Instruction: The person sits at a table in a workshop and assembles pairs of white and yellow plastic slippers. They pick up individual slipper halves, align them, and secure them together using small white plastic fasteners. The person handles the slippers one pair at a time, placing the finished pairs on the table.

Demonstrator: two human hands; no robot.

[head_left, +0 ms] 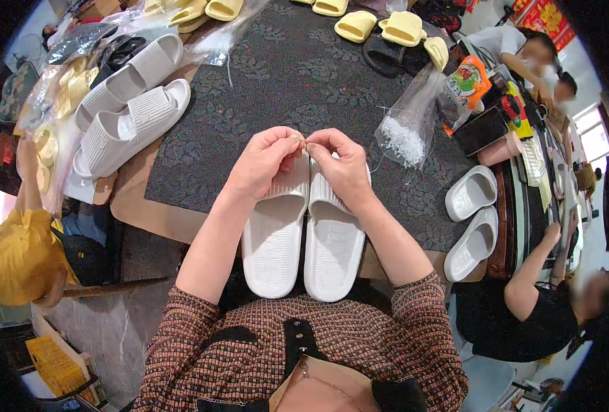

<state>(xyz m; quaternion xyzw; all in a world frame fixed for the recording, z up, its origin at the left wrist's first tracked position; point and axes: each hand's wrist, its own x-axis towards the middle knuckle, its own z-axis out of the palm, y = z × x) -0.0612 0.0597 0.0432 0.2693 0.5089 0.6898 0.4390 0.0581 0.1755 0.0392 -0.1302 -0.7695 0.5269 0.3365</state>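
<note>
The left hand [270, 156] and right hand [339, 163] meet at the fingertips, thumb and forefinger of each pressed together in a pinching grip; whatever lies between them is too small to tell. Directly beneath are two pale grey slippers [271, 240], side by side at the tabletop's [160, 215] near edge, toes pointing away from the person. They look moulded from a matt, foam-like material, with rounded heels and finely ridged footbeds; faint raised marks on the soles cannot be read. Beyond the hands spreads a dark, speckled mat [277, 89] patterned with leaves. To the right, a crinkled clear bag [404, 137] holds small, whitish translucent pieces; near it stands a glossy orange pouch [468, 81] printed in green and red. A smooth pale pair [471, 246] sits at the right edge, a larger grey pair with ribbed straps [129, 123] at the left. Yellow slippers [400, 29] lie along the far side. A red banner [550, 20] with gold lettering hangs at upper right.
</note>
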